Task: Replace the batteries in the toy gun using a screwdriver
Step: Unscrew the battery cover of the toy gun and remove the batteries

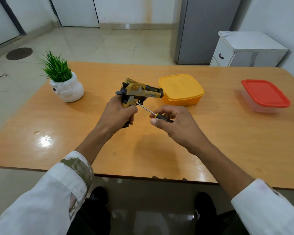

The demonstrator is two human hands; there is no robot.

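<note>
A yellow and black toy gun is held upright above the middle of the wooden table, its barrel pointing right. My left hand is wrapped around its grip. My right hand pinches the black and yellow handle of a thin screwdriver. The metal shaft slants up to the left, and its tip rests on the side of the grip just above my left fingers. No batteries are visible.
A closed yellow lidded box sits right behind the gun's muzzle. A clear box with a red lid stands at the far right. A white pot with a green plant stands at the back left. The table's near edge lies below my forearms.
</note>
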